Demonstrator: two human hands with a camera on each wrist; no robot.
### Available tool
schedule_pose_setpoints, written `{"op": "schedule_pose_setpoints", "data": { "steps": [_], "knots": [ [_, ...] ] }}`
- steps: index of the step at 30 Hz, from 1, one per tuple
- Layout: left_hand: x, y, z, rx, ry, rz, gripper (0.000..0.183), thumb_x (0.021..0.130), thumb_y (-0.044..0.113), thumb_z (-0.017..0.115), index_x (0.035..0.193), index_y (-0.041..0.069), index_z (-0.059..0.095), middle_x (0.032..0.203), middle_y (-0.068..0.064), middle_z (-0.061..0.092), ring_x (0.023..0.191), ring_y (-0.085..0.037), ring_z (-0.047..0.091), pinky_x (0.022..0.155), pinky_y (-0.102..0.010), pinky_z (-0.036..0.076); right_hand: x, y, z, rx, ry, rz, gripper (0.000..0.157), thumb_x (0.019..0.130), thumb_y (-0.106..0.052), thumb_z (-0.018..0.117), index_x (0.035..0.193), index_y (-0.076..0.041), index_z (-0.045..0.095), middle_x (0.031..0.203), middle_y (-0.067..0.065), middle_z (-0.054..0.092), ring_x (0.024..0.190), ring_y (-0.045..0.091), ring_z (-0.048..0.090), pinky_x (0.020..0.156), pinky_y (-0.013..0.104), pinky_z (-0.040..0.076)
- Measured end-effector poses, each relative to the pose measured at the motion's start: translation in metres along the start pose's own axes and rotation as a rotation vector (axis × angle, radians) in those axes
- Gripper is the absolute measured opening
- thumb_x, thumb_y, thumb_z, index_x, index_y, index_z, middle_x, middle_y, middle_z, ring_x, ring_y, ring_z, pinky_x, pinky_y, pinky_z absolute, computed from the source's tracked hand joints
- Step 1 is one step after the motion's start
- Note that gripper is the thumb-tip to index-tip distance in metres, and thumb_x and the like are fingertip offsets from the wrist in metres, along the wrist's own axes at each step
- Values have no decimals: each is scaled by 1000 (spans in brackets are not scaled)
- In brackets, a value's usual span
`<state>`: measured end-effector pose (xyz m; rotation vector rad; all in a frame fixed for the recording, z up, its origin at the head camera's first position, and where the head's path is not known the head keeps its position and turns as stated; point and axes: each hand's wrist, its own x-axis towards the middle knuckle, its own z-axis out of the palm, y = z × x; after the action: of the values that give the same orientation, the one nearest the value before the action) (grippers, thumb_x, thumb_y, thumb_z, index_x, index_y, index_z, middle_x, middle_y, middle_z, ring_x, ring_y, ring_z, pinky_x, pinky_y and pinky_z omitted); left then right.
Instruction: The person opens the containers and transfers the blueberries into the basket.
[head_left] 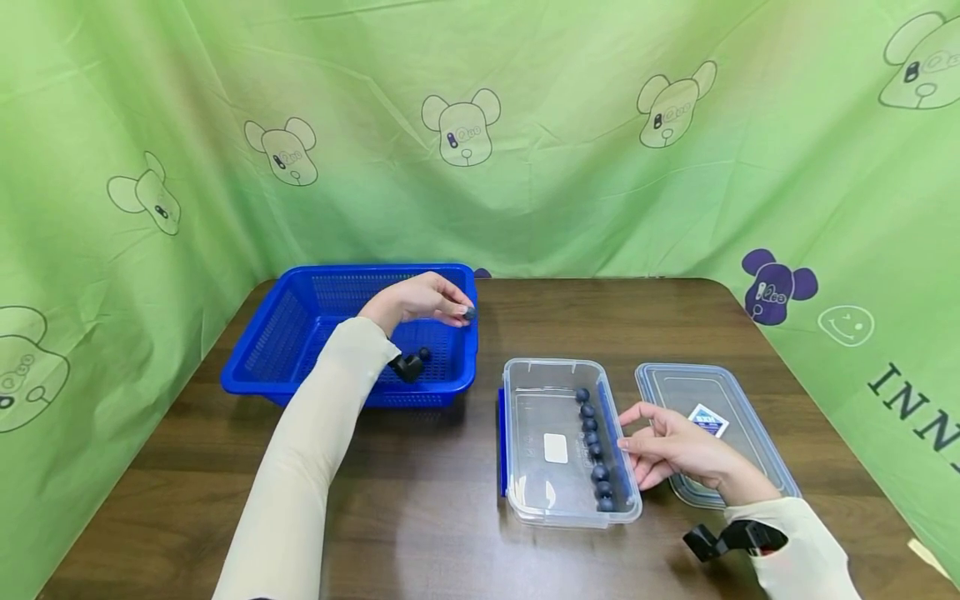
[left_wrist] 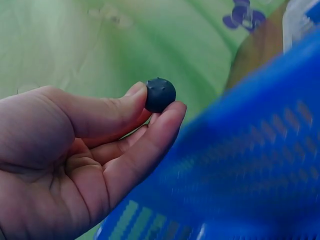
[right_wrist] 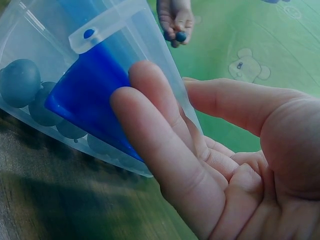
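Observation:
My left hand (head_left: 431, 300) pinches a small dark blue ball (left_wrist: 161, 95) between thumb and fingertips, above the right side of a blue plastic basket (head_left: 258, 354). Tiny bumps show on the ball. Another dark ball (head_left: 424, 353) lies in the basket, beside the wrist camera. To the right stands a clear plastic food container (head_left: 536, 483), with several dark balls (head_left: 590, 424) lined up along its right wall. My right hand (head_left: 671, 450) holds that wall, thumb at the rim and fingers outside by the blue latch (right_wrist: 90, 90).
A clear lid (head_left: 750, 450) with a blue and white sticker lies on the wooden table (head_left: 420, 533), right of the container and partly under my right hand. A second blue latch (head_left: 502, 442) hangs along the container's left side. Green printed cloth (head_left: 555, 208) surrounds the table behind.

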<state>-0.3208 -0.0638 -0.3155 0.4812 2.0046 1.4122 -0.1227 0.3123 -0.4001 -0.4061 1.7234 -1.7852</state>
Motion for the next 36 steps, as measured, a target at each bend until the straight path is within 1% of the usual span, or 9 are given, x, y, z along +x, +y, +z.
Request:
{"op": "schedule_pose_setpoints", "data": {
  "steps": [8, 15, 21, 23, 25, 29, 30, 32, 36],
  "knots": [
    [-4, -17, -24, -20, 98, -84, 31, 100, -7, 52, 127, -20, 53, 117, -27, 61, 116, -42, 59, 107, -50, 42, 0, 1, -1, -5, 1, 1, 27, 101, 1, 53, 120, 4, 35, 79, 9, 71, 67, 14, 71, 62, 34, 61],
    [1, -39, -38, -50, 158, -133, 28, 98, -10, 53, 123, -22, 55, 98, -15, 65, 91, -25, 69, 106, -49, 44, -1, -1, -1, -3, 7, 8, 28, 100, 0, 54, 120, 5, 35, 79, 9, 71, 66, 14, 71, 62, 34, 61],
    [7, -57, -48, 34, 227, -172, 30, 98, -8, 55, 125, -21, 55, 114, -26, 64, 103, -31, 68, 100, -43, 50, 0, 0, -2, -8, -1, 6, 28, 100, 1, 54, 120, 5, 35, 80, 9, 72, 67, 14, 71, 62, 34, 61],
    [10, -64, -53, 52, 220, -182, 26, 97, -7, 57, 122, -16, 61, 117, -26, 64, 103, -31, 68, 95, -40, 55, 0, 0, -2, -13, 1, 5, 28, 100, 1, 54, 120, 6, 35, 80, 10, 72, 67, 14, 71, 62, 34, 61],
    [30, -93, -74, 36, 148, -173, 18, 92, -7, 66, 109, -13, 68, 107, -23, 69, 93, -29, 71, 83, -36, 60, 0, 0, -2, -17, 1, 3, 28, 100, 1, 54, 120, 7, 34, 80, 10, 72, 67, 15, 71, 62, 34, 61],
    [43, -111, -81, 129, 101, -278, 12, 90, -6, 69, 100, -11, 71, 100, -20, 70, 87, -27, 70, 78, -35, 61, 1, 0, -2, -15, -3, 5, 29, 100, 1, 54, 120, 7, 34, 81, 12, 72, 67, 16, 71, 62, 35, 61],
    [44, -111, -81, 161, 106, -308, 12, 90, -5, 69, 101, -12, 71, 99, -20, 70, 86, -27, 70, 79, -35, 61, 1, 0, -2, -14, -4, 6, 29, 100, 1, 54, 120, 7, 34, 81, 12, 72, 68, 16, 71, 62, 35, 61],
    [25, -89, -61, 247, 148, -368, 16, 94, -6, 63, 107, -13, 68, 102, -20, 70, 89, -26, 69, 85, -37, 59, 1, -1, -2, -10, -6, 2, 29, 100, 1, 53, 121, 6, 34, 81, 12, 72, 68, 16, 71, 62, 34, 61],
    [2, -64, -41, 354, 167, -366, 16, 94, -6, 63, 107, -14, 69, 95, -20, 71, 85, -25, 69, 84, -37, 59, -1, -1, -1, -6, 0, -3, 29, 100, 1, 53, 121, 6, 35, 81, 11, 72, 67, 16, 71, 61, 33, 61]
  ]
}}
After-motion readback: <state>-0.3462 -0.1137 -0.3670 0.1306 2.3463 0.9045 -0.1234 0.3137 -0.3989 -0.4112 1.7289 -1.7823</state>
